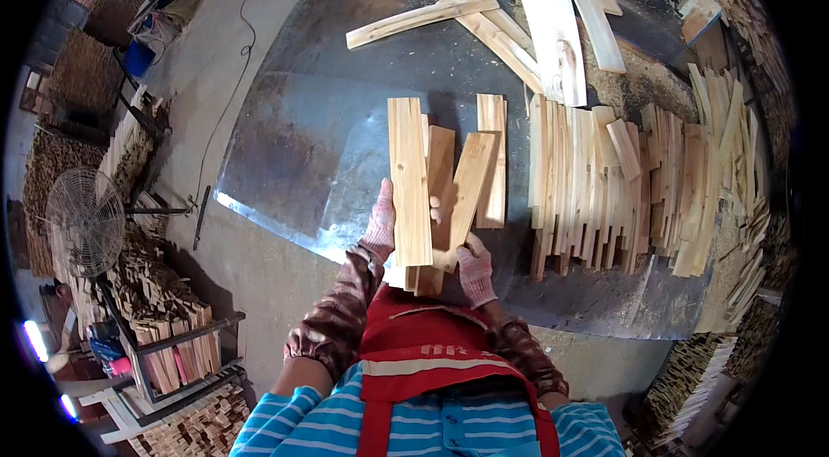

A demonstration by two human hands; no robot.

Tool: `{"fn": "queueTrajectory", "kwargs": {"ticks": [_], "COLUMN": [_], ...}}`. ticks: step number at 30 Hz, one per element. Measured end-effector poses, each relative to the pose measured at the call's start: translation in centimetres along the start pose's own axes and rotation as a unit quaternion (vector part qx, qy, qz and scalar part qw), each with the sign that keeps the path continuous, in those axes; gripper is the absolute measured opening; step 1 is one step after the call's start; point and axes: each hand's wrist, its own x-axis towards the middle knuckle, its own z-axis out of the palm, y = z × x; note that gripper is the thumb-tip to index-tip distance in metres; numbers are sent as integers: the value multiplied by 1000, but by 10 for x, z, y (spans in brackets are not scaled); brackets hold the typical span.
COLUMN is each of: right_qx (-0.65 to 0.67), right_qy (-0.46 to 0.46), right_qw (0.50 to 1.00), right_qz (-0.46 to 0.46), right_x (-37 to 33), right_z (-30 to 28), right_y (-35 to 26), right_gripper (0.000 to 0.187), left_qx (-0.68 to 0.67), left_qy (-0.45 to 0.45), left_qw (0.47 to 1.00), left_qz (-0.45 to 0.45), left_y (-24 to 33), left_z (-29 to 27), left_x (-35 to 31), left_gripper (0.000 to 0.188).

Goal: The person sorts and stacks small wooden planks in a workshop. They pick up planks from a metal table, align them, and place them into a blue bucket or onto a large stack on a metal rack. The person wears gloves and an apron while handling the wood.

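Observation:
In a pale knitted glove, my left hand [379, 220] is closed on the left edge of a light wooden board [409, 181] held lengthwise in front of me. My gloved right hand [475, 270] grips the near end of a second wooden board [472, 189], which tilts to the right at its far end. Between these two, more boards [441, 157] show partly, their near ends overlapping close to my red apron [423, 327]. Just right of them, a couple of boards [491, 159] lie on the dark metal table [294, 129].
Boards stand side by side in a long row [587, 176] on the table's right. Longer planks [548, 17] lie at the far right, and loose boards [423, 18] cross at the far edge. On the left are a caged fan [85, 221] and a rack of stacked wood [177, 345].

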Motion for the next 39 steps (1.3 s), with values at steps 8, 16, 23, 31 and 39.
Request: {"fn": "queueTrajectory", "kwargs": {"ticks": [8, 16, 23, 31, 39], "right_qx": [-510, -641, 20, 232, -330], "right_qy": [-50, 157, 79, 170, 1], "right_qw": [857, 749, 996, 958, 937], "right_qz": [56, -57, 33, -18, -111], "right_x": [15, 80, 90, 38, 69], "right_z": [26, -7, -70, -48, 36], "right_y": [-17, -17, -21, 46, -40], "right_gripper": [40, 86, 45, 40, 68], "left_qx": [-3, 255, 477, 697, 219], "left_qy": [-25, 35, 289, 347, 43], "left_qw": [998, 966, 822, 603, 973], "left_qz": [-59, -2, 118, 172, -55], "left_y": [49, 65, 102, 87, 33], "left_z": [-35, -43, -171, -51, -13], "left_x": [4, -11, -20, -7, 46], "left_gripper": [84, 76, 25, 76, 46]}}
